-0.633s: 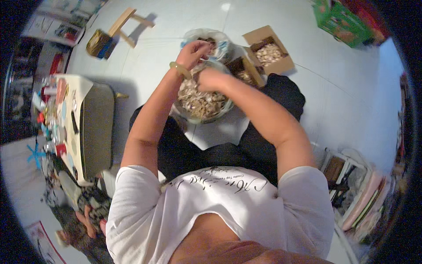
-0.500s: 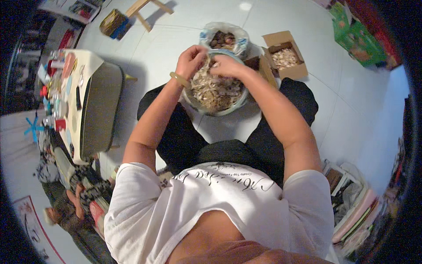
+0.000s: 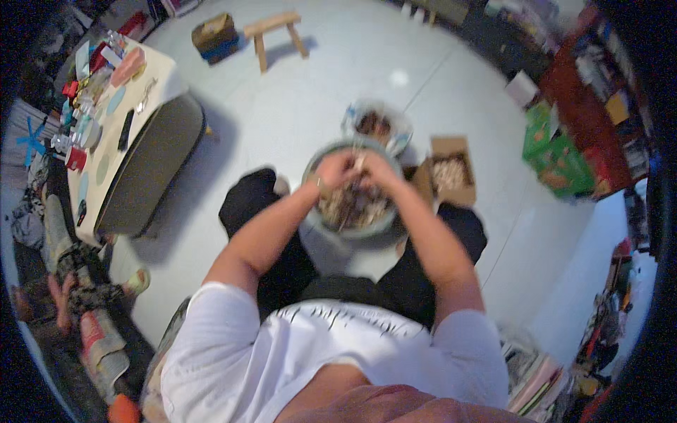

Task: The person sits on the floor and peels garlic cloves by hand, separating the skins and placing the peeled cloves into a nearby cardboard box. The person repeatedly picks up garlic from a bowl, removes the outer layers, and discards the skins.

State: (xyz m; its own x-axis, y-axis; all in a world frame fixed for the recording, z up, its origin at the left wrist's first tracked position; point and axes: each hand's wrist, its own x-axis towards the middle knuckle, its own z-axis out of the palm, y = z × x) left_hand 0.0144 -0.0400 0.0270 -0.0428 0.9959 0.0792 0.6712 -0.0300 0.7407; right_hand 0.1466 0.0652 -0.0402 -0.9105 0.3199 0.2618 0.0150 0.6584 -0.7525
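Note:
Both my hands meet over the far half of a round grey-green basin (image 3: 352, 233) between my knees. Inside the basin lies a heap of pale and brown dry, papery bits (image 3: 352, 208). My left hand (image 3: 334, 169), a bangle at its wrist, has its fingers bent in toward my right hand (image 3: 378, 170). The fingers of both are closed together around something small and pale, too blurred to name. Just beyond the basin is a container lined with a white plastic bag (image 3: 400, 141), with dark brown and reddish lumps in it. To its right, an open cardboard box (image 3: 451, 146) holds many small pale pieces (image 3: 449, 173).
A cream-topped table (image 3: 106, 155) crowded with things stands at the left. Further off are a wooden stool (image 3: 273, 27) and a brown-and-blue box (image 3: 216, 39). Green cartons (image 3: 557, 158) are at the far right. Another person's legs (image 3: 84, 282) show at the lower left.
My view has shifted, so the basin and boxes sit lower in the picture and more floor shows beyond. My hands have drawn closer together over the basin.

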